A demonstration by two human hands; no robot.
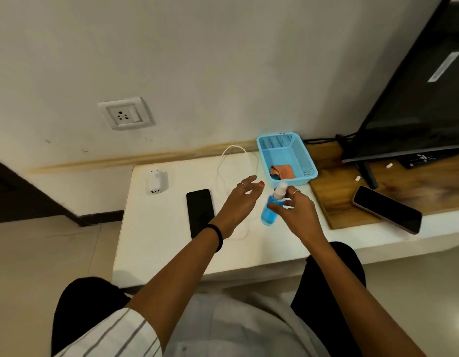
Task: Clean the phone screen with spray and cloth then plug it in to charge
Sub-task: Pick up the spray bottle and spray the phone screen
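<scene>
Down low, closest to us, we see our knees in dark pants and a striped sleeve [115,333]. Our two arms reach out over the white table [158,240].

We use the blue spray bottle [269,211] as our marker. Our right hand [298,212] is wrapped around it, with fingers pinching its white top, so it is closed on the bottle. The bottle is tilted and held up a little above the table. Our left hand [238,204] is just to the left of the bottle, spread wide with nothing in it, and it is not touching the bottle. A black band [218,234] sits on that wrist.

Left of the bottle, past our left hand, the black phone [200,212] lies flat on the table with its dark screen up. A thin white cable [231,161] loops on the table behind our left hand. Farther left of the bottle lies the white charger plug [158,182].

Just behind the bottle sits a blue basket [282,143] with an orange cloth [282,171] inside. To the right of the bottle, a second phone [387,209] lies on a wooden board [331,176]. Far behind on the right stands a big black screen [416,99]. Far behind on the left, a wall socket [125,113] is on the white wall.
</scene>
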